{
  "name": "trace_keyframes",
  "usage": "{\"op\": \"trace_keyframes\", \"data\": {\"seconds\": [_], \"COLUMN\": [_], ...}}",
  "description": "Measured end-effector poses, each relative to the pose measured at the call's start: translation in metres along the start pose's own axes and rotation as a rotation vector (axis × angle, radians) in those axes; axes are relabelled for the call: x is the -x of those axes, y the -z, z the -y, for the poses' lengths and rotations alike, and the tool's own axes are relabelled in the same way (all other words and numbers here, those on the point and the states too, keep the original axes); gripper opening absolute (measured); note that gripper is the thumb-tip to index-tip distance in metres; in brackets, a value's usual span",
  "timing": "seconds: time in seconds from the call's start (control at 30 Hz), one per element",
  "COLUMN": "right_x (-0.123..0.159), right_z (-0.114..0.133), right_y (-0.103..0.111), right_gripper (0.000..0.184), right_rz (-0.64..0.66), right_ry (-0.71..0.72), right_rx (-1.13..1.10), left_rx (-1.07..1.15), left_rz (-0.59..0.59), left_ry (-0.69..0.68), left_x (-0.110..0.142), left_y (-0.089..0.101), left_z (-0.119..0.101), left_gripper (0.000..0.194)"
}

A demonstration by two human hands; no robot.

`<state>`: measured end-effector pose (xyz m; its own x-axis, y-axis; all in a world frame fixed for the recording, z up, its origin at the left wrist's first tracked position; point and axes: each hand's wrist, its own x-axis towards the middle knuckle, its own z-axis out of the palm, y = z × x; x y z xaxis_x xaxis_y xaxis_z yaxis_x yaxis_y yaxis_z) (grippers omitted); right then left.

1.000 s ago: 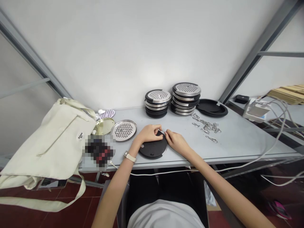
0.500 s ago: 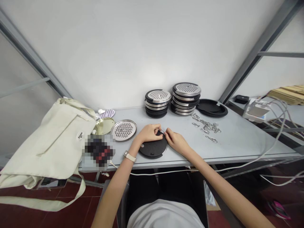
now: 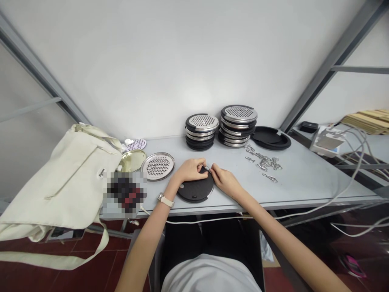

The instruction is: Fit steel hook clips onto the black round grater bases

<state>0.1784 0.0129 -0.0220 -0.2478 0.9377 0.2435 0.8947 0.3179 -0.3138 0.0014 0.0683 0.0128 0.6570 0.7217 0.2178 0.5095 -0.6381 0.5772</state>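
A round black disc (image 3: 196,190) with a metal rim lies flat on the table in front of me. My left hand (image 3: 192,170) rests over its far edge, thumb and fingers pinched around a small metal snap hook (image 3: 207,168). From the right, my right hand (image 3: 224,178) pinches the same snap hook at the disc's edge; fingertips partly hide it. Loose silver snap hooks (image 3: 267,161) lie in a heap to the right. Behind stand a shorter stack (image 3: 200,138) and a taller stack (image 3: 238,132) of black-and-silver discs with perforated metal tops.
Left of the disc lie a perforated metal plate (image 3: 158,166) and a gold-coloured lid (image 3: 133,160). A cream bag (image 3: 67,182) covers the table's left end. At back right sits a black round tray (image 3: 270,140). A white cable (image 3: 304,215) runs along the front edge.
The view has shifted very slightly. Both hands stay at the disc's far edge with the snap hook between them; nothing else visibly differs.
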Motion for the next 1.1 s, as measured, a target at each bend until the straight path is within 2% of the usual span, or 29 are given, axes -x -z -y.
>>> {"op": "trace_keyframes", "data": {"seconds": [0.77, 1.1], "right_x": [-0.0002, -0.0011], "right_z": [-0.0015, -0.0024], "right_y": [-0.0023, -0.0018], "right_gripper": [0.022, 0.019], "right_rz": [-0.031, -0.029], "right_ry": [0.033, 0.060], "right_rx": [0.033, -0.049], "left_rx": [-0.009, -0.027], "left_rz": [-0.021, -0.004], "left_ry": [-0.012, -0.046], "left_x": [0.0021, 0.0032], "left_y": [-0.0012, -0.0010], "left_z": [-0.0006, -0.0015], "left_gripper": [0.012, 0.020]}}
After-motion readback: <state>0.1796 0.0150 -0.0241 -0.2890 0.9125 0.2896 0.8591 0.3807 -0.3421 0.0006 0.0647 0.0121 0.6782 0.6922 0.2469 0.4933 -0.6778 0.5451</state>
